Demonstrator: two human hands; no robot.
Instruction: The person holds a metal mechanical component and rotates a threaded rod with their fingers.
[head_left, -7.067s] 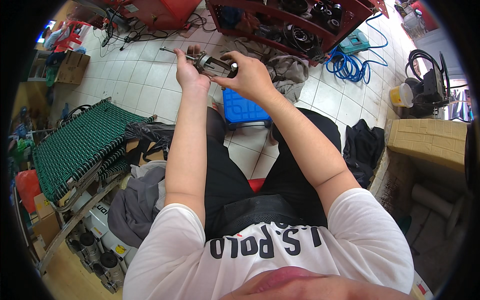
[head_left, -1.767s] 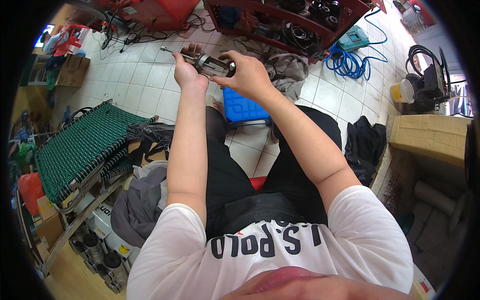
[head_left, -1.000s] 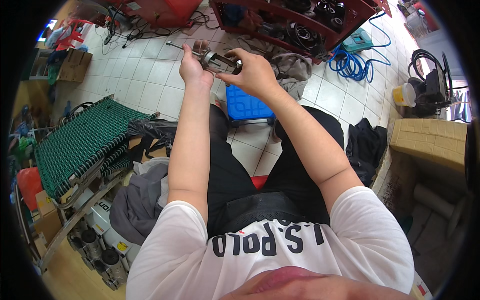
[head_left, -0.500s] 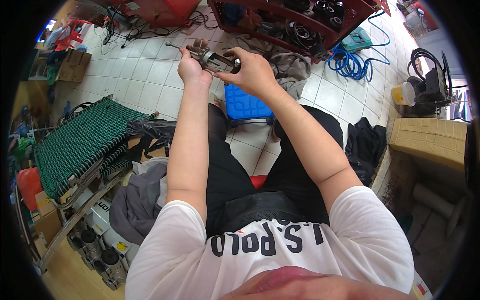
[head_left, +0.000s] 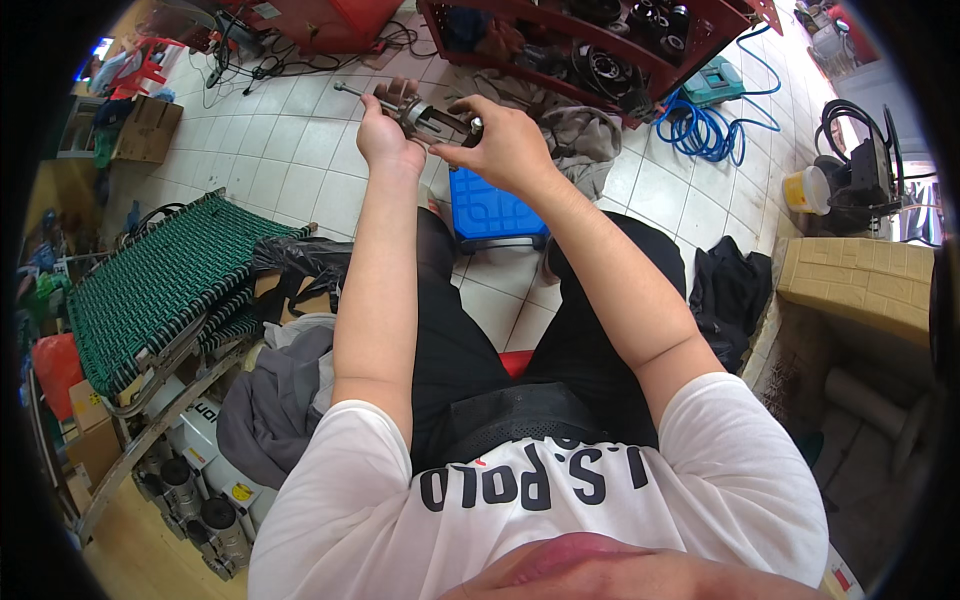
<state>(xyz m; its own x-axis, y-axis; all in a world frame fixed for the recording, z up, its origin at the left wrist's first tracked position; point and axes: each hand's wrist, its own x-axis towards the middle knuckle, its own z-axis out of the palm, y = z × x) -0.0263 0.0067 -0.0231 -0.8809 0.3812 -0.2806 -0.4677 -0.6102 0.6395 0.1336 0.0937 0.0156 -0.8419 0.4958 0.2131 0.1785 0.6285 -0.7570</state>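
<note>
Held out in front of me over the gap between my knees is a metal puller (head_left: 432,121), with a long thin rod sticking out to the left and parallel bars toward the right. My left hand (head_left: 387,138) is palm up, its fingers curled round the puller's middle. With thumb and fingers, my right hand (head_left: 505,147) grips the right end, beside a small dark part. Both hands hide portions of the tool. Below them a blue plastic stool (head_left: 497,205) with a moulded pattern stands on the tiles.
Beyond my hands stands a red metal shelf (head_left: 560,30) with round metal parts, and grey cloths (head_left: 585,135) lie before it. Blue hose (head_left: 700,125) coils at the far right. A green woven folding bed (head_left: 165,285) is at my left. At my right sits a cardboard box (head_left: 855,285).
Both hands keep their hold on the puller. Its thin rod looks very slightly shifted; otherwise little differs.
</note>
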